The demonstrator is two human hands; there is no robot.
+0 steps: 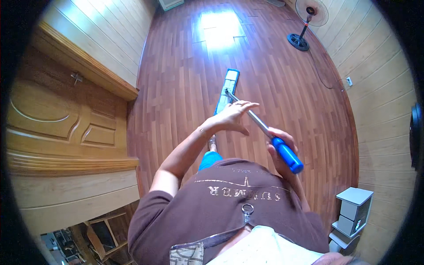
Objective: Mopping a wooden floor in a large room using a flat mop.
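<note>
A flat mop (231,77) with a blue-edged, pale rectangular head lies on the wood-look floor ahead of me. Its metal pole slants back toward my right side and ends in a thick blue grip. My right hand (283,140) is closed round the handle at the upper end of that grip. Beside the middle of the pole, my left hand (230,116) has its fingers stretched out and its thumb apart, holding nothing. It hides part of the mop head; whether it touches the pole, I cannot tell. One foot (212,143) shows below my left hand.
A standing fan (298,42) is at the far right, its cord (321,77) running over the floor to a wall socket (349,81). A wooden door (66,119) is on the left. White-and-grey boxes (353,212) stand near right. Sunlight glares off the far floor (220,28).
</note>
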